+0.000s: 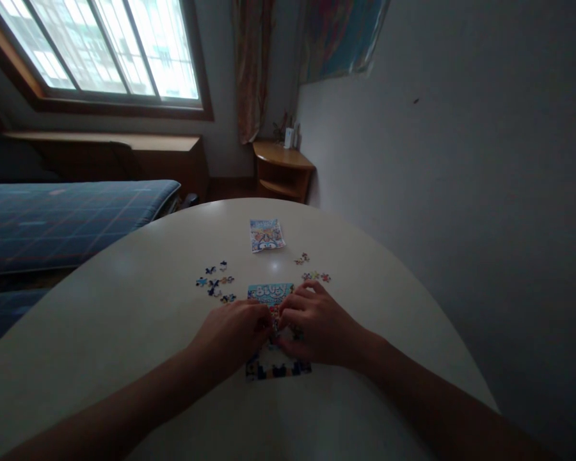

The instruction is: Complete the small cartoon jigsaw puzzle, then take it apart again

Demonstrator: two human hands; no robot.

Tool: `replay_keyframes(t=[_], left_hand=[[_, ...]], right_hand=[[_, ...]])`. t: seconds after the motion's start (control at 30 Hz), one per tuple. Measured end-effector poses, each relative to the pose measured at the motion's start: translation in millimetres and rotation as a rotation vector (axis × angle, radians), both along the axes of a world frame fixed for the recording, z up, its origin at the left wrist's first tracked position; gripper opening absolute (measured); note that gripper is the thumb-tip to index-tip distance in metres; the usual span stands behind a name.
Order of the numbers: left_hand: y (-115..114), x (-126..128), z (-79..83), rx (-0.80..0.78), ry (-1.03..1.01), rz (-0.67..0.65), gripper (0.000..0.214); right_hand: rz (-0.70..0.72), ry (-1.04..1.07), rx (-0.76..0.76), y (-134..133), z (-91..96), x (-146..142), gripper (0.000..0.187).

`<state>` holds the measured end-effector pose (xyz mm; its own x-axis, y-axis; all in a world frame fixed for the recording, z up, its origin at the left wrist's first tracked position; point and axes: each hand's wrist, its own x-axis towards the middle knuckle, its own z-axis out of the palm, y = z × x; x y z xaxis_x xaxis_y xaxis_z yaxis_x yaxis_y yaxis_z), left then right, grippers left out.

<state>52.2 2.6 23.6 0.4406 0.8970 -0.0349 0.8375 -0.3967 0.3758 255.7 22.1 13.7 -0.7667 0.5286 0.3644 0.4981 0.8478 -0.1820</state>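
Note:
A small jigsaw puzzle [273, 294] with a blue "Bluey" heading lies flat on the white table, and part of its middle and lower area shows pale, without picture. My left hand [242, 330] rests over its left side, fingers closed with the tips at the centre. From the right, my right hand [317, 323] bends its fingers down over the puzzle, the tips close to my left fingers. Whatever is between the fingertips is hidden. Loose puzzle pieces [214, 283] lie left of the puzzle, and a few more pieces [312, 276] lie just beyond my right hand.
A printed picture sheet or packet [267, 235] lies farther back on the round white table [139, 282]. Beyond the table stand a blue plaid mattress [77, 221] at the left and a wooden corner shelf [283, 155]. A wall [461, 179] runs along the right.

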Motion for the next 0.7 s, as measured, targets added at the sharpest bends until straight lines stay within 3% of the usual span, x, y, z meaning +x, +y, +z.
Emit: replay_keyframes(t=[0.47,0.7], left_hand=[[-0.7,-2.0,3.7,-0.031,0.031,0.011,0.007],[-3.3,-7.4,-4.9,0.099,-0.078,-0.011,0.01]], right_hand=[[0.029,-0.014,-0.005,0.2,-0.7,1.7,0.028],[0.053,-0.034,0.01,0.6,0.9,2.0,0.027]])
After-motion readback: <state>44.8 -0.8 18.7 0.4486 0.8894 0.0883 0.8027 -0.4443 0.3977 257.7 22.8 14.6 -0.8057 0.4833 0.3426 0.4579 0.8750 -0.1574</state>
